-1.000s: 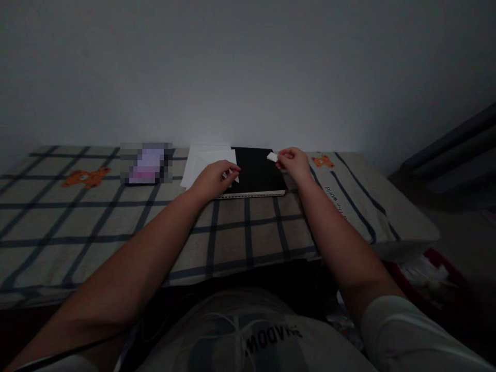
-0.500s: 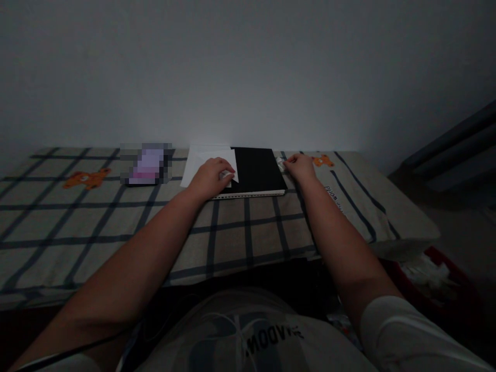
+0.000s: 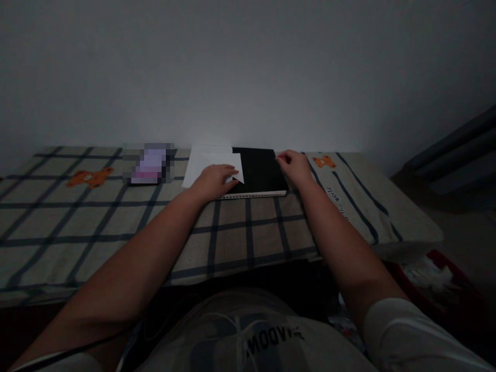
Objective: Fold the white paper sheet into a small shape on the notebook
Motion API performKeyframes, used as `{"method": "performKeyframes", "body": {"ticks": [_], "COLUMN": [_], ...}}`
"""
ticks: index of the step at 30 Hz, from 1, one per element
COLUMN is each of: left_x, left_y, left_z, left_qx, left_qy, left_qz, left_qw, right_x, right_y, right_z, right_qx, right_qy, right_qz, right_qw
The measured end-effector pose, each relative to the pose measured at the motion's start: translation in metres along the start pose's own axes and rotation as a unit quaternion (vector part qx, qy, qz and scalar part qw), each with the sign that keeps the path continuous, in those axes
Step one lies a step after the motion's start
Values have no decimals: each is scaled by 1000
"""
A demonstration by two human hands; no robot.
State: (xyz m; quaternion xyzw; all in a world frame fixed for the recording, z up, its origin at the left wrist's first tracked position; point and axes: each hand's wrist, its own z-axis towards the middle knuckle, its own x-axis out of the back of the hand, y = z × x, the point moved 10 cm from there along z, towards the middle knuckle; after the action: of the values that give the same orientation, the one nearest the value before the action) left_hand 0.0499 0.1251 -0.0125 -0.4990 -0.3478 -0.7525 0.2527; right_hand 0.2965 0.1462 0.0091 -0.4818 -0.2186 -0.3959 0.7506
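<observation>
My left hand rests on white paper at the left side of a black spiral notebook. Its fingers are stretched out to the right, with the thumb apart, and a pointed corner of the paper shows past the fingertips. My right hand is at the notebook's right edge, thumb and forefinger pinched together. What lies between those fingertips, if anything, is hidden or too small to make out.
A phone with a lit, blurred screen lies left of the paper. The checked tablecloth carries bear prints and reaches the wall. Below the right table edge stands a red bin holding white crumpled waste.
My right hand has shifted slightly left to the notebook edge; the crumpled white piece at its fingertips no longer shows. My left fingers have straightened, and the pointed paper has slid slightly right.
</observation>
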Motion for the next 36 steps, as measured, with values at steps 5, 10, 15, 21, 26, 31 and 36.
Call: {"method": "performKeyframes", "body": {"ticks": [5,10,15,21,26,31,36], "left_x": [-5,-1,11,4,4,15,29], "left_y": [25,27,12,1,-2,0,-5], "left_z": [-3,-3,0,0,1,1,-4], "left_qx": [-54,-59,-36,-34,-28,-8,67], "left_qy": [-27,-10,40,29,30,54,88], "left_qz": [-49,-76,-60,-51,-47,-48,-36], "left_qw": [997,995,997,998,998,997,993], "right_x": [-45,-77,-75,-69,-62,-43,-24], "right_y": [-67,-79,-75,-82,-87,-79,-59], "right_z": [-22,-39,-43,-47,-45,-29,-18], "right_qx": [199,233,220,235,213,149,62], "right_qy": [-126,-220,-257,-265,-248,-159,-63], "right_qz": [79,101,66,73,110,123,197], "right_qw": [969,942,939,932,938,968,976]}}
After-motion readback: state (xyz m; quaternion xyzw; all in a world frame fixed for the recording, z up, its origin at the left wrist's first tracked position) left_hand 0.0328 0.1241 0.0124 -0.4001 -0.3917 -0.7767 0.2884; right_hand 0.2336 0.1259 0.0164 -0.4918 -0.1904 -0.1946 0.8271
